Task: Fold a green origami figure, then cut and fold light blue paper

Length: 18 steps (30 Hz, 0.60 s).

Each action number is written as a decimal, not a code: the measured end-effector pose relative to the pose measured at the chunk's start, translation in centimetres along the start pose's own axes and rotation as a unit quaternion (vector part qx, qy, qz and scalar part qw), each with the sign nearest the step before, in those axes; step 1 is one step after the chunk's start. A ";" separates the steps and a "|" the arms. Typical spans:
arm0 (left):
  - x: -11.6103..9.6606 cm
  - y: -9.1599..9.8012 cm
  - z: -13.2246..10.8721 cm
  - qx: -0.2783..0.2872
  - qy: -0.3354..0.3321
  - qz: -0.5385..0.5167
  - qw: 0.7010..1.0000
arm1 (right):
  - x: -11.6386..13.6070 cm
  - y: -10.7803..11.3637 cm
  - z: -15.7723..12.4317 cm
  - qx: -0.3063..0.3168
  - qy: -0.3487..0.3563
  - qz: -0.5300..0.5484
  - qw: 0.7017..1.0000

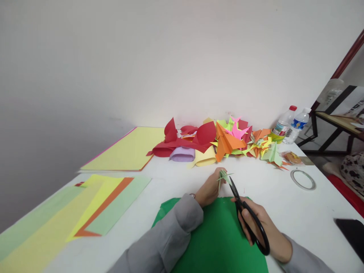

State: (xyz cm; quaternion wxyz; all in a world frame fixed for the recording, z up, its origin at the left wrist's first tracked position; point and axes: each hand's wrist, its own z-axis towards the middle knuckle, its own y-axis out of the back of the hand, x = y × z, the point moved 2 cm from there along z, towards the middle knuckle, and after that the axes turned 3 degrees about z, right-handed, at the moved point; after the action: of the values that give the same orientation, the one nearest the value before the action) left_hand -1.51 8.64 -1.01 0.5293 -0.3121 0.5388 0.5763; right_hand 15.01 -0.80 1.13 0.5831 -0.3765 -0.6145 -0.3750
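Note:
My left hand (pixel 212 186) is closed around a small pale green folded paper piece (pixel 224 176) with thin pointed ends sticking out. In my right hand (pixel 263 223) is a pair of black-handled scissors (pixel 257 227), its loops around my fingers. The blades point up and away, and their tips are close to the pale green paper; whether they touch it I cannot tell. Under both hands lies a large green sheet (pixel 220 235) on the white table (pixel 136 223).
Folded paper shapes, including a red piece (pixel 182 143) and an orange plane (pixel 226 142), are heaped by the wall. Coloured sheets (pixel 113 208) and a yellow stack (pixel 127 148) lie left. Right are a tape roll (pixel 303 179), two bottles (pixel 297 125) and a black object (pixel 351 233).

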 end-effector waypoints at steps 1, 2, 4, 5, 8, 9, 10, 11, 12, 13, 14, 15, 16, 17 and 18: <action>-0.1 0.0 0.0 0.005 -0.002 0.000 1.000 | 0.0 0.0 0.0 0.000 0.000 0.000 1.000; -0.3 0.0 0.0 0.011 -0.005 0.003 1.000 | 0.0 0.0 0.0 0.000 -0.001 0.001 1.000; -0.7 0.1 0.0 0.017 -0.002 0.003 1.000 | 0.0 0.0 0.0 -0.002 -0.004 0.002 1.000; -0.8 0.1 0.0 0.014 0.006 -0.002 1.000 | 0.0 0.0 0.0 -0.002 -0.006 0.003 1.000; -0.8 0.0 0.0 0.002 0.036 -0.029 0.999 | 0.0 0.0 0.0 -0.001 -0.006 -0.001 1.000; -0.8 -0.1 0.0 -0.002 0.043 -0.040 0.998 | 0.0 0.0 0.1 0.000 -0.006 -0.004 1.000; -0.6 -0.2 0.0 -0.005 0.046 -0.048 0.998 | 0.1 0.1 0.1 0.000 -0.004 -0.008 1.000; -0.5 -0.2 0.0 -0.004 0.043 -0.049 0.998 | 0.1 0.1 0.1 0.001 -0.003 -0.010 1.000; -0.4 -0.2 0.0 0.001 0.033 -0.042 0.999 | 0.1 0.1 0.1 0.001 -0.002 -0.012 1.000; -0.4 -0.2 0.0 0.005 0.020 -0.030 0.999 | 0.0 0.1 0.1 0.002 -0.001 -0.013 1.000; -0.3 -0.1 0.0 0.010 0.006 -0.016 1.000 | 0.0 0.1 0.1 0.002 -0.001 -0.012 1.000; -0.3 -0.1 -0.1 0.016 -0.005 -0.002 1.000 | -0.1 0.1 0.1 0.002 -0.001 -0.010 1.000; -0.2 0.0 -0.1 0.018 -0.013 0.007 1.000 | -0.2 0.1 0.1 0.002 -0.001 -0.006 1.000; -0.2 0.1 -0.1 0.017 -0.016 0.011 1.000 | -0.2 0.1 0.1 0.003 -0.002 -0.003 1.000; -0.1 0.1 -0.1 0.016 -0.015 0.013 1.000 | -0.3 0.1 0.1 0.002 -0.002 -0.001 1.000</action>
State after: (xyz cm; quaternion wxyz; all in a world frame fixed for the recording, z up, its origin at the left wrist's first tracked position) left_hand -1.60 8.50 -0.88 0.5349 -0.2879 0.5436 0.5792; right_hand 15.13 -0.70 0.85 0.5820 -0.3754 -0.6170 -0.3738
